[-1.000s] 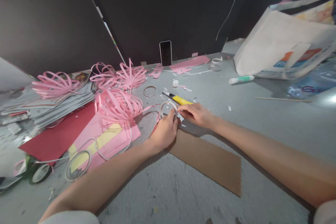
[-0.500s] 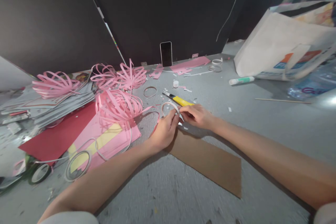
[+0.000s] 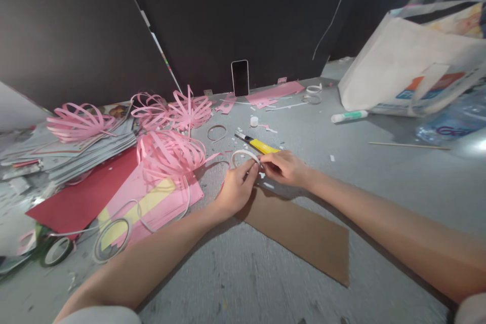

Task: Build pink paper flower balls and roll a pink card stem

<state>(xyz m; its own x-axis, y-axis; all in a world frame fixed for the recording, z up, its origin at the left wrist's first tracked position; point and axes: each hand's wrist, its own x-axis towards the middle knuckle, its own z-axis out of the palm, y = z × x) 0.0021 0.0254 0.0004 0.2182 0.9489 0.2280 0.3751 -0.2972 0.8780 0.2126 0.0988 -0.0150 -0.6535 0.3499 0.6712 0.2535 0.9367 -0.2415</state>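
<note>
Between my hands stands a narrow roll of white tape (image 3: 246, 152), its ring tilted up behind my fingers. My left hand (image 3: 238, 186) closes its thumb and fingers on the near side of the roll. The fingertips of my right hand (image 3: 284, 167) are pinched together at the roll's right edge, touching or nearly touching my left fingertips. Whatever lies between the two sets of fingertips is too small to make out. A yellow utility knife (image 3: 262, 146) rests just beyond my right hand. Below both hands lies a brown cardboard strip (image 3: 299, 235), flat on the table.
Pink paper-strip balls (image 3: 170, 154) sit at the left, by stacked papers (image 3: 87, 149) and red card (image 3: 83, 195). A phone (image 3: 240, 78) leans on the black wall. To the right are a glue stick (image 3: 349, 116), a thin stick (image 3: 408, 146) and a white bag (image 3: 395, 66).
The tape roll has tipped and shifted slightly left, so its ring looks flatter. Both hands keep their grip in nearly the same place.
</note>
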